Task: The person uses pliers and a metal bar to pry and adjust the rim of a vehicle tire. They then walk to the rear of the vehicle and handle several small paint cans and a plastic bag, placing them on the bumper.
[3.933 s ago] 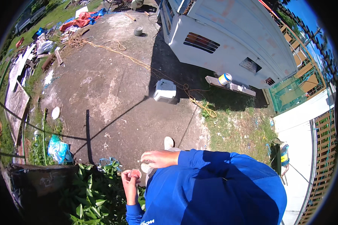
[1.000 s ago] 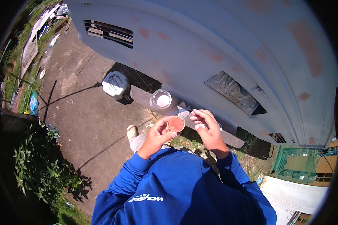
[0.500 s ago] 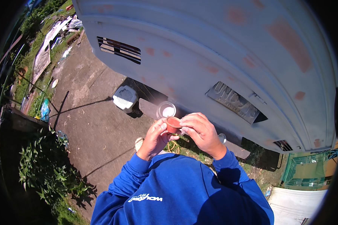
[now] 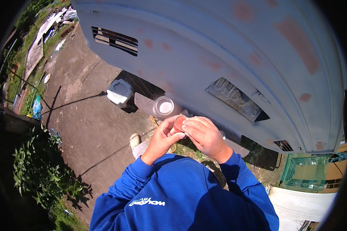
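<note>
A small round cup (image 4: 179, 124) with orange-red stuff in it is held between my hands, in front of my chest. My left hand (image 4: 160, 140) grips it from the left, thumb on the near side. The fingers of my right hand (image 4: 205, 135) are bent over its right rim and touch it; what lies under them is hidden. Just beyond the hands, a clear round jar (image 4: 164, 106) with whitish contents stands on a plank-like ledge (image 4: 143, 104).
A grey vehicle body panel (image 4: 189, 50) with reddish patches and a number plate (image 4: 235, 99) rises close ahead. A white perforated stool (image 4: 119, 92) stands on the concrete (image 4: 88, 127) at left. Leafy plants (image 4: 46, 169) grow at lower left, green netting (image 4: 310, 173) hangs at right.
The cup has tilted and moved slightly right relative to my left hand, and my right fingers now cover more of its rim. The whole view has shifted, with the surroundings sliding left.
</note>
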Motion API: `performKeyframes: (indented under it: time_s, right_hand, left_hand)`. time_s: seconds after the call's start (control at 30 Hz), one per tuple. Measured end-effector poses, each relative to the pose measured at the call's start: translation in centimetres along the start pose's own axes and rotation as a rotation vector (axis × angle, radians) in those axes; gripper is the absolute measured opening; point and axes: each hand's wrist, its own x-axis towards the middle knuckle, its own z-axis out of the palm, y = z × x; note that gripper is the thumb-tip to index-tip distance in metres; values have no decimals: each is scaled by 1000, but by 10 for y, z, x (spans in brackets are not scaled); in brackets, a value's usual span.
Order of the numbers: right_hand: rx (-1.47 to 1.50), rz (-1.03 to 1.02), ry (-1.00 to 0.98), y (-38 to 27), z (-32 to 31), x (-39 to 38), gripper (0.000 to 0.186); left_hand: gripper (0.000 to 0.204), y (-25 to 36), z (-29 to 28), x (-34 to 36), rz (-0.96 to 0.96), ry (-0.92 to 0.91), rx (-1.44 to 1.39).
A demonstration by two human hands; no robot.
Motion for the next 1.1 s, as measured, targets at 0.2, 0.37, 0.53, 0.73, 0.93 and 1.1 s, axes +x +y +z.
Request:
performKeyframes:
  time_s: [0.2, 0.37, 0.53, 0.73, 0.93, 1.1]
  right_hand:
    - [-39, -54, -67, -4, 1, 0, 23]
    - [-43, -43, -84, -7, 1, -5, 20]
    - [-47, 0, -105, -9, -6, -5, 19]
    - [42, 174, -70, -9, -9, -14, 9]
    - [75, 262, -51, -9, -10, -13, 7]
    - [166, 330, -46, -7, -11, -12, 7]
  left_hand:
    - [63, -1, -1, -6, -41, -10, 54]
    - [60, -4, -1, -10, -102, -25, 54]
    - [60, -12, 1, -9, -94, -47, 76]
    - [60, -15, 2, 0, -99, -129, 33]
    - [56, -15, -1, 3, -119, -161, 12]
    - [52, -17, -2, 2, -113, -191, -19]
